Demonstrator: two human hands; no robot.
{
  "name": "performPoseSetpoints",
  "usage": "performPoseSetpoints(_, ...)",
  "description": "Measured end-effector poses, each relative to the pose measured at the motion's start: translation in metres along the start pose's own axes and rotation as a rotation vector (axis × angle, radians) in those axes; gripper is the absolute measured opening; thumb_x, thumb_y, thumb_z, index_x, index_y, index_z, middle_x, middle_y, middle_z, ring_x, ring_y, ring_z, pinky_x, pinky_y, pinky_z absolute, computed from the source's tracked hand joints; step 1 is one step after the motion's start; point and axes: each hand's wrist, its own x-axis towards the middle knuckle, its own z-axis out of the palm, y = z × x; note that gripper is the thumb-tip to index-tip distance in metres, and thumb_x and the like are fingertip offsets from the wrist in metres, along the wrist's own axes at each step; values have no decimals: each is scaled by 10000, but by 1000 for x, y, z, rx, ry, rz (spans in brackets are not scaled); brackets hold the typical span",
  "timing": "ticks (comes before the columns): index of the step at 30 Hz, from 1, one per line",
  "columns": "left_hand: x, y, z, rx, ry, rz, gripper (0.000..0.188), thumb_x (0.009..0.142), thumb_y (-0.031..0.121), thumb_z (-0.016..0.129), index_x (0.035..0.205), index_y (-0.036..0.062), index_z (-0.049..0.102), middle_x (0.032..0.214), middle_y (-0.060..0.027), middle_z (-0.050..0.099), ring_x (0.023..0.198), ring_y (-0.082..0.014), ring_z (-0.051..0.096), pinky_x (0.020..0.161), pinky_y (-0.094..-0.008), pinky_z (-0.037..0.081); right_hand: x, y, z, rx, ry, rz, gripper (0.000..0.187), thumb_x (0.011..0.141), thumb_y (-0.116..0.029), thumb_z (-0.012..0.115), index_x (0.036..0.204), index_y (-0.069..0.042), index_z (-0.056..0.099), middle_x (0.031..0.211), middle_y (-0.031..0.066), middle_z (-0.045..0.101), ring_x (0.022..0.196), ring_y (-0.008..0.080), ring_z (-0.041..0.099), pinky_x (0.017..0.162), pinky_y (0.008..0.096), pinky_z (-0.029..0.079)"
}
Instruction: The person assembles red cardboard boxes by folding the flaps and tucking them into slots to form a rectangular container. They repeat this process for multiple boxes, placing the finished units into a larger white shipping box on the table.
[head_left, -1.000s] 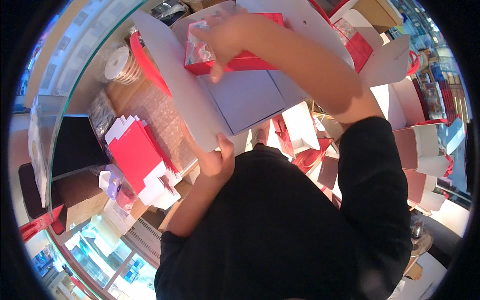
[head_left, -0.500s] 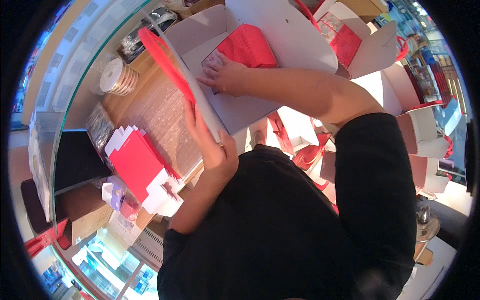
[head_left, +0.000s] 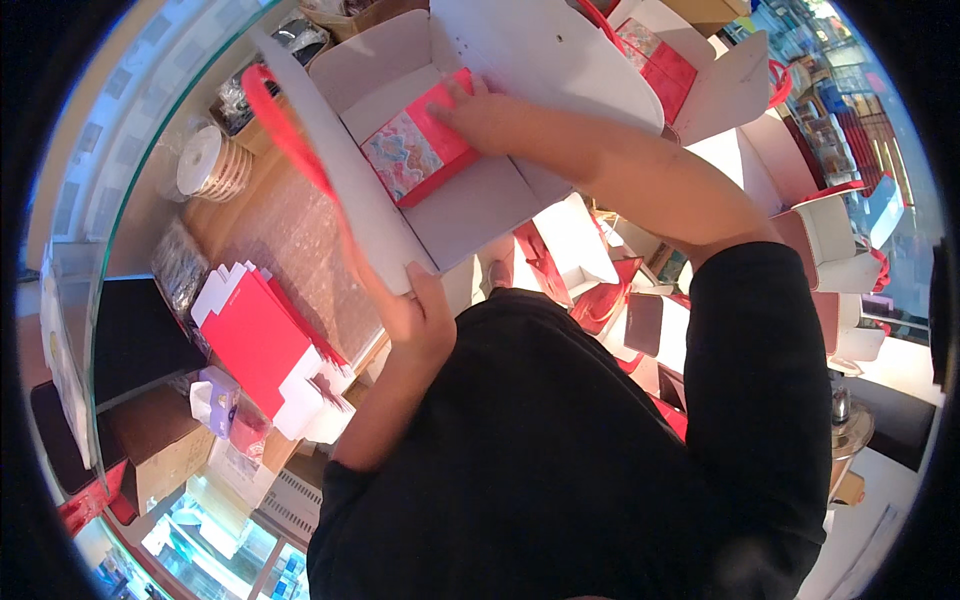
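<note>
Your two hands work at one big open box (head_left: pixel 375 215), white inside. Your left hand (head_left: pixel 420 325) grips the edge of its left wall. Inside lies one small red box (head_left: pixel 405 155) with a patterned part. Your right hand (head_left: pixel 478 120) touches its top; I cannot tell whether the fingers close around it. One red strap (head_left: pixel 290 140) curves beside the wall.

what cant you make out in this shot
Head view:
- Part of the red box's right end: covered by the right hand.
- What is inside the red box: hidden by its own sides.
- Top of the white carton: cut off by the picture's upper edge.
- The shelf goods at far right: too small and blurred to identify.
</note>
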Motion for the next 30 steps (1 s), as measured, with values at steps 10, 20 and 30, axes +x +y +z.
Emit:
performPoseSetpoints(10,3,7,-2,-7,-74,-31,597,869,26,424,1408,-122,216,1479,-337,143,1358,-439,254,1109,-472,216,32,-52,65,-93,173,127,582,948,-259,453,1476,-76,291,1484,279,280,1300,471,380,918,658,389)
performPoseSetpoints(20,10,22,-1,177,-149,-66,589,838,-34,400,1405,-91,252,1475,-299,188,1369,-440,234,1120,-475,206,109,-38,49,63,369,171,600,925,-280,492,1465,-89,316,1484,215,313,1295,453,381,894,669,402)
performPoseSetpoints(30,-4,4,0,251,-178,-310,593,817,11,442,1389,-75,315,1467,-308,232,1339,-455,288,1097,-479,253,141,-21,31,159,325,51,586,957,-201,439,1503,-151,230,1533,171,251,1385,407,283,984,694,308)
